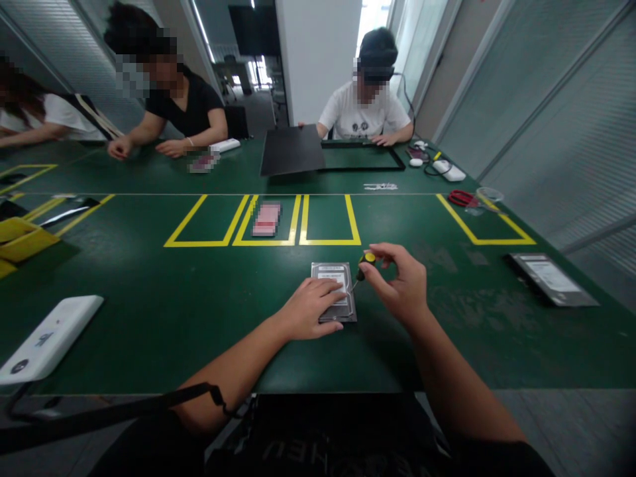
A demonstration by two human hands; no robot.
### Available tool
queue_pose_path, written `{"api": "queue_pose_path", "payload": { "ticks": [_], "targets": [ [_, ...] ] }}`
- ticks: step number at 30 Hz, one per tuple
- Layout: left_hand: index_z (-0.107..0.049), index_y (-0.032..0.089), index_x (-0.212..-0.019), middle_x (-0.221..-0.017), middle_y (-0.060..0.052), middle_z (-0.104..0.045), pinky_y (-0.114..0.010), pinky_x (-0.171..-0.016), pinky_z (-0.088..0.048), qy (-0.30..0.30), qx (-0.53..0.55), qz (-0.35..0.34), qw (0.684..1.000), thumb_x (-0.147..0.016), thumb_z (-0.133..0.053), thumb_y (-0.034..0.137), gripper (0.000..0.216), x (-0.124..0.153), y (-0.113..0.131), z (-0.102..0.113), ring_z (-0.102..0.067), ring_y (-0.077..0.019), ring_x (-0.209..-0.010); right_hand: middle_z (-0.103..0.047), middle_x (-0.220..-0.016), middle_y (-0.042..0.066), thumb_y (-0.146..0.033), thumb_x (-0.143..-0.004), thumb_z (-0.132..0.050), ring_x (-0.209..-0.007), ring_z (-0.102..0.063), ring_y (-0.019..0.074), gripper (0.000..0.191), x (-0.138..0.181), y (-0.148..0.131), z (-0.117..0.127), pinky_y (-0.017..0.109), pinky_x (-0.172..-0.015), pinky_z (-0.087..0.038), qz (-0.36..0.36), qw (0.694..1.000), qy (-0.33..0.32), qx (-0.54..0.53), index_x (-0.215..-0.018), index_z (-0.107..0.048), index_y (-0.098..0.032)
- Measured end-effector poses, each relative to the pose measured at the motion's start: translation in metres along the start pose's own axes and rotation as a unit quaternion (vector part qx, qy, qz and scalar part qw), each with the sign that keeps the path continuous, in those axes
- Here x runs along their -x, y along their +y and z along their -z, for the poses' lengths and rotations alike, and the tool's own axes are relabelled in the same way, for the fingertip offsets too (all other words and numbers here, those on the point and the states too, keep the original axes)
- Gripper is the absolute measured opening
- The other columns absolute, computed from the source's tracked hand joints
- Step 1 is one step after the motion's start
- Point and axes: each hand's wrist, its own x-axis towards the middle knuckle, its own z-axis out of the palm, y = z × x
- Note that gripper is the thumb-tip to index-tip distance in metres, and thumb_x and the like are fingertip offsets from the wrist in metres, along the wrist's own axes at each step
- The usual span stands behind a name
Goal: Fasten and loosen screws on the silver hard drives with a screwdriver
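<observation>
A hard drive (pixel 349 311) with a white label lies flat on the green table in front of me. My left hand (pixel 315 306) rests across it with fingers spread over the label and the thumb by its near edge, covering much of its left side. In my right hand (pixel 401 281) a short screwdriver with a yellow and black handle (pixel 366 264) is pinched between thumb and fingers. The screwdriver's thin shaft slants down to the drive's right edge. Whether the tip sits in a screw is too small to tell.
Another hard drive (pixel 551 277) lies to the right. Yellow tape (pixel 268 243) marks several boxes on the green table (pixel 223 291). A white power bank (pixel 52 338) is at left near a yellow bin (pixel 27 242). Across the table, one person holds a dark panel (pixel 292 151) beside a black frame (pixel 365 169).
</observation>
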Motion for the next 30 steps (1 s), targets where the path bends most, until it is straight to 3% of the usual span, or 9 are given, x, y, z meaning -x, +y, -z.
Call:
{"api": "queue_pose_path", "payload": {
  "ticks": [6, 13, 22, 26, 30],
  "targets": [
    [-0.054, 0.022, -0.136, -0.142, -0.013, -0.054, -0.051, -0.111, -0.035, 0.000, 0.003, -0.016, 1.000, -0.083, -0.066, 0.055, 0.064, -0.0007, -0.0020, 0.0031, -0.049, -0.0310, -0.133, -0.067, -0.109, 0.005, -0.022, -0.093, -0.061, -0.096, -0.063, 0.0178, 0.018, 0.0040, 0.0025, -0.0031, 0.031, -0.072, -0.050, -0.005, 0.999, -0.010, -0.041, -0.111, -0.063, -0.020],
    [-0.054, 0.022, -0.137, -0.143, -0.014, -0.053, -0.052, -0.113, -0.035, -0.002, 0.009, -0.016, 1.000, -0.084, -0.064, 0.056, 0.064, -0.0009, -0.0019, 0.0034, -0.048, -0.0319, -0.133, -0.063, -0.090, 0.003, -0.029, -0.089, -0.070, -0.082, -0.059, 0.0161, 0.015, 0.0037, 0.0054, -0.0046, 0.030, -0.066, -0.048, 0.014, 1.000, 0.027, 0.000, -0.099, -0.064, -0.020],
    [-0.054, 0.020, -0.136, -0.144, -0.014, -0.053, -0.050, -0.115, -0.034, 0.000, 0.004, -0.017, 1.000, -0.084, -0.064, 0.055, 0.063, -0.0006, -0.0025, 0.0017, -0.047, -0.0306, -0.134, -0.066, -0.109, 0.006, -0.021, -0.094, -0.057, -0.100, -0.062, 0.0191, 0.021, 0.0043, 0.0034, -0.0041, 0.033, -0.076, -0.052, 0.005, 0.999, -0.007, -0.049, -0.113, -0.065, -0.021],
    [-0.054, 0.020, -0.136, -0.144, -0.014, -0.052, -0.051, -0.114, -0.035, -0.001, -0.007, -0.018, 1.000, -0.082, -0.066, 0.060, 0.068, -0.0007, -0.0029, 0.0014, -0.047, -0.0314, -0.134, -0.062, -0.095, 0.005, -0.025, -0.090, -0.069, -0.088, -0.060, 0.0161, 0.016, 0.0004, 0.0038, -0.0042, 0.030, -0.072, -0.051, 0.014, 0.999, 0.004, -0.038, -0.105, -0.068, -0.020],
    [-0.053, 0.020, -0.136, -0.145, -0.013, -0.052, -0.050, -0.115, -0.034, 0.009, -0.025, -0.013, 1.000, -0.083, -0.066, 0.057, 0.067, 0.0000, -0.0016, -0.0025, -0.047, -0.0314, -0.135, -0.062, -0.088, 0.003, -0.022, -0.090, -0.068, -0.083, -0.059, 0.0148, 0.013, -0.0035, 0.0020, -0.0010, 0.028, -0.072, -0.050, 0.028, 0.999, -0.010, -0.027, -0.103, -0.068, -0.020]
  ]
}}
